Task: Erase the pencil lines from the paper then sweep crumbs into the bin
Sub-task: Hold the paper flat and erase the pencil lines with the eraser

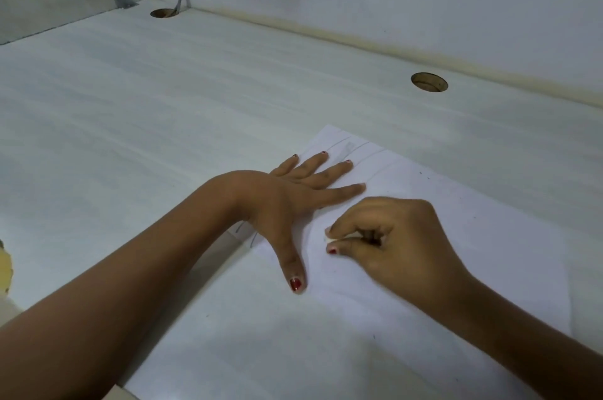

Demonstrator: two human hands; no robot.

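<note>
A white sheet of paper (375, 318) lies on the desk, reaching over its near edge. Faint pencil lines (365, 153) run across the sheet's far part, and short strokes show near its left edge. My left hand (293, 197) lies flat on the paper with fingers spread, pressing it down. My right hand (391, 236) pinches a small white eraser (327, 238) between thumb and fingertips, its tip on the paper just right of the left thumb. A few dark specks lie on the sheet's right part. No bin is in view.
The white desk (163, 106) runs back to a white wall. Two round cable holes sit in it, one at the far left (162, 12) with a grey cable passing through, one at the right (429, 82). A side panel stands at the far left.
</note>
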